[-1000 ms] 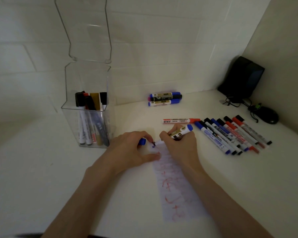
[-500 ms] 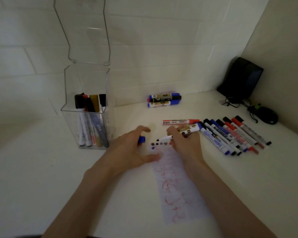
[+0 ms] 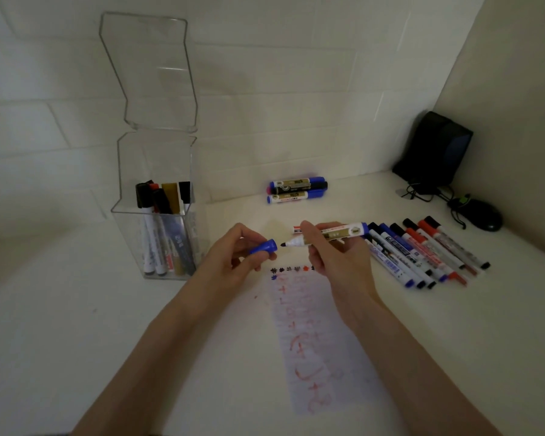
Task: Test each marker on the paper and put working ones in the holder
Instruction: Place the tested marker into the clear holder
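- The uncapped blue marker [image 3: 334, 236] is held above the far end of the paper, lying nearly level, its dark tip pointing left and its blue end to the right.
- The right hand [image 3: 337, 262] grips this marker around the barrel, fingers curled over it.
- The left hand [image 3: 230, 259] pinches the blue cap [image 3: 265, 247] between thumb and fingers, its open mouth facing the marker tip, just beside it but not touching.
- The paper [image 3: 315, 347] is a narrow white strip lying flat on the table, running from the hands towards the near edge. It carries faint red scribbles along its length and a row of small dark, blue and red test marks [image 3: 291, 269] at its far end.
- The holder [image 3: 126, 247], a clear plastic box, stands upright to the left of the hands with its hinged lid [image 3: 151, 73] raised. Several capped markers [image 3: 167, 212] stand inside it, mostly with black caps.
- A red marker [image 3: 297, 229] lies just beyond the right hand, mostly hidden by it.
- A row of markers [image 3: 422, 256] with blue, black and red caps lies side by side to the right of the right hand.
- Three thick markers [image 3: 296, 191] lie stacked together near the far tiled wall.
- In the far right corner a black box-shaped object [image 3: 434, 149] leans on the wall, with a black computer mouse [image 3: 482, 217] and a tangled cable [image 3: 422, 191] near it.
- Everything rests on a white table [image 3: 76, 325].
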`<state>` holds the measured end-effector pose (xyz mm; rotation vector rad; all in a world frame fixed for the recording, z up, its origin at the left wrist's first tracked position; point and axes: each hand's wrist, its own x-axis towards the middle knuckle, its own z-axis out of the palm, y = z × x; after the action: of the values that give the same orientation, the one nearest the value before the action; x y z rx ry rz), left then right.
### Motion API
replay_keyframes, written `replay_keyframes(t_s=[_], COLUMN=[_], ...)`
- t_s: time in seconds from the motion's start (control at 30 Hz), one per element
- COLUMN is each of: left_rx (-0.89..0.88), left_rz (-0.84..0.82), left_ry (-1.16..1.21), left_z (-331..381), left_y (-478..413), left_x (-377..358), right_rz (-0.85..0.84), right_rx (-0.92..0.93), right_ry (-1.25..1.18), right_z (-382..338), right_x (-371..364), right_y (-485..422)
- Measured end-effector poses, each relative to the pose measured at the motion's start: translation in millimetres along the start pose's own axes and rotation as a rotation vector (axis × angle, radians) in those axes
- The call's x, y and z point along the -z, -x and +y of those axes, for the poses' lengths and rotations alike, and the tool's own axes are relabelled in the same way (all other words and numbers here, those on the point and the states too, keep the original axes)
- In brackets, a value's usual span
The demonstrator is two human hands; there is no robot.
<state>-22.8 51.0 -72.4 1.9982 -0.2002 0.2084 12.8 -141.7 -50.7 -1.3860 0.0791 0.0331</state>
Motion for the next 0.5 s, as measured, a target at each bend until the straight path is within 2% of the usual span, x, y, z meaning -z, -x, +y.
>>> replay_keyframes(t_s=[0.23, 0.4, 0.5], left_rx=[-0.089, -0.109, -0.117], left_rz=[0.003, 0.053, 0.062], left_ry=[0.011, 0.050, 0.078], left_z=[0, -4, -3], left_y=[0, -2, -1], left_x=[-2, 1, -2], right_rz=[-0.183, -0.288, -0.251], right_rx=[0.016, -0.181, -0.104], right_ry=[0.162, 0.073, 0.277], right_z=[2, -15, -10], right_x=[-3, 6, 15], right_y=[9, 6, 2])
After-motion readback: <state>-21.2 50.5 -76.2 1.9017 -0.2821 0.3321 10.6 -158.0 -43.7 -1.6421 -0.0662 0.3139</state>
